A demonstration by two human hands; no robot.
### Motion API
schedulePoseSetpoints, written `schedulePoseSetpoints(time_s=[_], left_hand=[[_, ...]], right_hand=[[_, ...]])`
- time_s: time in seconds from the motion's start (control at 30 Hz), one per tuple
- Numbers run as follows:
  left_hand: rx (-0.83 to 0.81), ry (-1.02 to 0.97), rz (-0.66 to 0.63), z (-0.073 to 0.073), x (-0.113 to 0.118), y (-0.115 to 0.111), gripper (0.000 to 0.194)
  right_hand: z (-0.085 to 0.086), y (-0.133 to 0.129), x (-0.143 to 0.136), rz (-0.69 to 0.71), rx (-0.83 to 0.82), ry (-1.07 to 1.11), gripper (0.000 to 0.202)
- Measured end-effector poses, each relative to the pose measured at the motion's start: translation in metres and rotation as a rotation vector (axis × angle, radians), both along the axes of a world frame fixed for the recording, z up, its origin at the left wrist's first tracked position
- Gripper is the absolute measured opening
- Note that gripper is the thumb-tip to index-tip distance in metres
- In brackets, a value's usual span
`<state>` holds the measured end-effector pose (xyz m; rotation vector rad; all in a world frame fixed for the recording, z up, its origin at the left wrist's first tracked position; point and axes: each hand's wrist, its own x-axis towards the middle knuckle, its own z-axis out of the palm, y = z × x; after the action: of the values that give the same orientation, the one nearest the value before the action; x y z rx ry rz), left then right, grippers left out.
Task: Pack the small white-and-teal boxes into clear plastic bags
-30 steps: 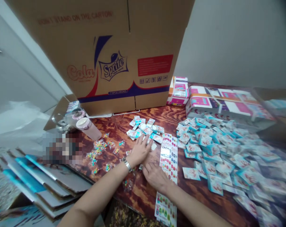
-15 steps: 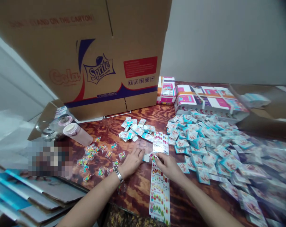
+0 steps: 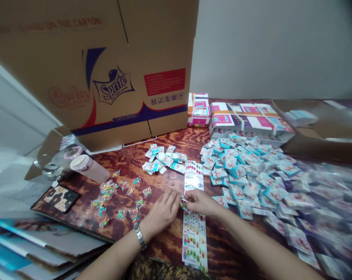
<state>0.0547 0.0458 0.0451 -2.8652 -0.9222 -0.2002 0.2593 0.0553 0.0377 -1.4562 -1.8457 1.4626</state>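
Note:
My left hand point(image 3: 166, 210), with a metal watch point(image 3: 140, 236) at its wrist, is closed low over the table, its fingertips close to my right hand. What it holds, if anything, is hidden behind the fingers. My right hand point(image 3: 198, 202) pinches a small colourful piece point(image 3: 183, 203) that looks like a sticker. Both hands meet over a long white strip of egg-shaped stickers point(image 3: 194, 237), which lies lengthwise on the table. To the left are several clear-wrapped candies point(image 3: 107, 190). Small white-and-blue boxes point(image 3: 164, 158) form a little pile beyond the hands.
A large heap of similar boxes point(image 3: 247, 175) spreads to the right, beside a clear plastic bag point(image 3: 333, 194). Behind stand a tall carton point(image 3: 114, 116), taped display boxes point(image 3: 248, 120) and an open carton point(image 3: 324, 147). A pink bottle point(image 3: 91, 169) and a phone point(image 3: 61, 199) are left.
My hands have come together, and the white box that showed at my left fingertips is now out of sight. The right hand's colourful piece is lower. The view has shifted slightly right.

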Motion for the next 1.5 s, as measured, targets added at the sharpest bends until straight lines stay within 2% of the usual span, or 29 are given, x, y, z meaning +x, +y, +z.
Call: schedulePoseSetpoints(time_s=[0.13, 0.2, 0.33, 0.43, 0.53, 0.77, 1.0, 1.17, 1.3, 1.37, 1.43, 1.5], left_hand=[[-0.079, -0.011, 0.021, -0.001, 0.003, -0.005, 0.045], [-0.144, -0.047, 0.042, -0.002, 0.004, -0.007, 0.046], [-0.272, -0.189, 0.087, -0.004, 0.007, -0.008, 0.046], [-0.378, -0.300, 0.087, -0.002, 0.007, -0.007, 0.047], [-0.434, -0.317, 0.093, 0.000, 0.007, -0.009, 0.047], [-0.439, -0.336, 0.153, 0.000, 0.016, -0.014, 0.042], [-0.413, -0.339, 0.148, -0.005, 0.015, -0.022, 0.051], [-0.407, -0.356, 0.134, -0.010, 0.015, -0.024, 0.053], [-0.419, -0.399, 0.152, -0.009, 0.017, -0.025, 0.052], [-0.430, -0.398, 0.155, -0.007, 0.017, -0.027, 0.051], [-0.457, -0.392, 0.149, -0.005, 0.018, -0.029, 0.049], [-0.500, -0.413, 0.136, -0.002, 0.020, -0.031, 0.046]], right_hand=[[0.000, -0.006, -0.004, -0.025, -0.013, 0.042, 0.010], [0.000, -0.010, -0.008, -0.107, 0.022, 0.044, 0.006], [-0.001, -0.019, -0.011, -0.247, 0.084, 0.159, 0.015], [-0.002, -0.022, -0.007, -0.223, 0.025, 0.291, 0.017], [0.000, -0.023, -0.002, -0.172, -0.001, 0.326, 0.018], [0.020, -0.028, -0.012, -0.142, 0.281, -0.031, 0.013], [0.017, -0.036, -0.018, -0.178, 0.424, -0.173, 0.016], [0.019, -0.035, -0.019, -0.070, 0.426, -0.239, 0.021], [0.025, -0.034, -0.019, -0.090, 0.454, -0.399, 0.024], [0.025, -0.031, -0.016, -0.133, 0.460, -0.450, 0.032], [0.021, -0.027, -0.012, -0.138, 0.403, -0.401, 0.040], [0.014, -0.023, -0.007, -0.107, 0.277, -0.267, 0.040]])
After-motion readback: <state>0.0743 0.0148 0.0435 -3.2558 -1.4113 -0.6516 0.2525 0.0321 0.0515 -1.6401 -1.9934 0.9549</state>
